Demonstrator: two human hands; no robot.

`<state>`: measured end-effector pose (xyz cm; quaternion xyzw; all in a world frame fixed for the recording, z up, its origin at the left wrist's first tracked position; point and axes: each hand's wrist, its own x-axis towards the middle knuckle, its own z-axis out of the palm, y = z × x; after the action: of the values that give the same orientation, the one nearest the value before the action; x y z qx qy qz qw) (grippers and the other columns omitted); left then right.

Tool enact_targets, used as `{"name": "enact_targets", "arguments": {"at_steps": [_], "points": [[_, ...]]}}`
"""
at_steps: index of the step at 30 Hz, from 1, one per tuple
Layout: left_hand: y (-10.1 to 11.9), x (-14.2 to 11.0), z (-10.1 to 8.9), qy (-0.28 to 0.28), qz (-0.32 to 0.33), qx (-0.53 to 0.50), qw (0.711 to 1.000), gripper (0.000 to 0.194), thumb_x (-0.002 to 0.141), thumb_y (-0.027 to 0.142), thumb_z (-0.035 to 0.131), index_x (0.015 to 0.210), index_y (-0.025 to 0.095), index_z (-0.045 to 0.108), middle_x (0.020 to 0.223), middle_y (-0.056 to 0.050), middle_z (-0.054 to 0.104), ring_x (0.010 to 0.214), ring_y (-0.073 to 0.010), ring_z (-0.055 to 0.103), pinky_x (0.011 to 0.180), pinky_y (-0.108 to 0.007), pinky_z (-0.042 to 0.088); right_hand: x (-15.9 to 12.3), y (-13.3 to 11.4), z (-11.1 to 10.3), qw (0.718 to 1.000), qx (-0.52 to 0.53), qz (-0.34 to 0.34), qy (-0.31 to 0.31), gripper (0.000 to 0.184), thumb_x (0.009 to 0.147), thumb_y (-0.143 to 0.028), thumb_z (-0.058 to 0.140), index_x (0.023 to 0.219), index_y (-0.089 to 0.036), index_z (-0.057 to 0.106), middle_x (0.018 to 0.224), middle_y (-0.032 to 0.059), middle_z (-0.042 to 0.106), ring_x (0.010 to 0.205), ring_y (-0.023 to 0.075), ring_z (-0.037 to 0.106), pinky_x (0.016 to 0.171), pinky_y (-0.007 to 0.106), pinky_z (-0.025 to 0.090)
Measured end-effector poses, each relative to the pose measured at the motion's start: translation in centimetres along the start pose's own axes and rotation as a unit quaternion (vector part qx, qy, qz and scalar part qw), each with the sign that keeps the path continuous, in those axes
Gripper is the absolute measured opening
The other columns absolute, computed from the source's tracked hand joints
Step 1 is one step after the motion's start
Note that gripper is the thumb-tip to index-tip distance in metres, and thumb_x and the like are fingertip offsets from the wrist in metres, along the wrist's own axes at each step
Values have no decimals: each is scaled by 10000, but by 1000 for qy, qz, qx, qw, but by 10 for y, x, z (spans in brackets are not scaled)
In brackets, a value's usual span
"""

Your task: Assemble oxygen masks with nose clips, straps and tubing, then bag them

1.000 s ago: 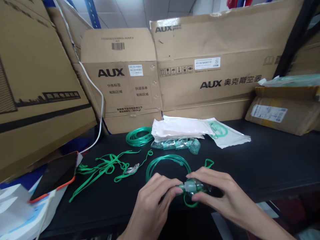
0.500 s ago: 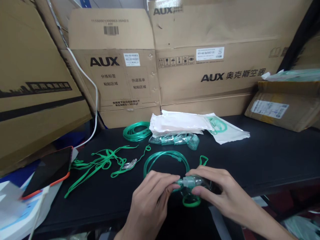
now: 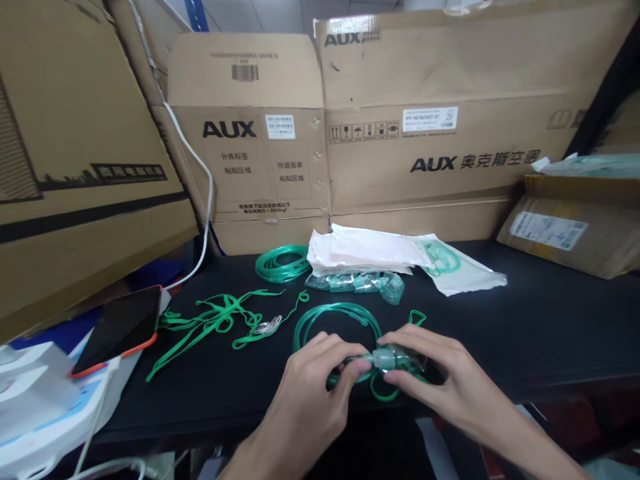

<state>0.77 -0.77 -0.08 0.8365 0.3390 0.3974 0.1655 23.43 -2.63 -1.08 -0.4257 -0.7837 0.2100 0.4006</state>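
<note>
Near the table's front edge, my left hand (image 3: 317,390) pinches the end of a green oxygen tube (image 3: 345,307), whose coil lies on the table just behind my fingers. My right hand (image 3: 443,370) is closed around a clear green oxygen mask (image 3: 409,360). The mask's pale connector (image 3: 384,359) points left and meets the tube end; how far the tube is pushed on cannot be seen. A green elastic strap (image 3: 384,393) loops below the mask. My fingers cover part of the mask.
Behind lie another tube coil (image 3: 281,264), white packets (image 3: 370,249) and bagged clear parts (image 3: 350,281). Tangled green straps (image 3: 220,317) and metal clips (image 3: 269,325) are left. A phone (image 3: 120,327) and power strip (image 3: 45,427) stand far left, a cardboard box (image 3: 555,230) far right.
The view has shifted slightly left. The mask has turned in my right hand, and its strap loop sits differently. My left thumb and fingers now press on the tube close to the connector.
</note>
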Motion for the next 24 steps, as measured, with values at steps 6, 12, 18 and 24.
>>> {"name": "enact_targets", "arguments": {"at_steps": [6,12,18,24], "points": [[-2,46,-34,-265,-124,-89,952,264,1000,386,622,918,232,821,780,14,771,665,-147,632,583,-218,420,11,-2,-9,999,-33,-21,12,223,927,-226,711,1144,-260,669,1066,29,731,972,202,704,877,322,555],[-19,72,-40,-386,-150,-147,898,354,997,455,611,857,212,827,638,23,652,556,-115,478,471,-210,297,11,8,-4,998,-30,-41,26,299,909,-212,739,1192,-278,669,1128,47,730,1053,225,708,935,333,578],[-27,63,-25,-337,-124,-111,927,360,1001,380,618,706,225,756,636,40,650,591,-130,591,506,-218,364,8,6,-6,998,-48,-4,33,318,928,-307,748,1239,-339,695,1109,54,729,985,243,738,832,306,620],[-25,46,-13,-248,-75,-108,960,238,1017,224,626,833,262,772,755,40,712,671,-126,671,608,-203,492,-2,12,-11,996,-82,24,-4,392,945,-442,702,1330,-384,663,1160,53,738,852,219,790,662,209,661]]}}
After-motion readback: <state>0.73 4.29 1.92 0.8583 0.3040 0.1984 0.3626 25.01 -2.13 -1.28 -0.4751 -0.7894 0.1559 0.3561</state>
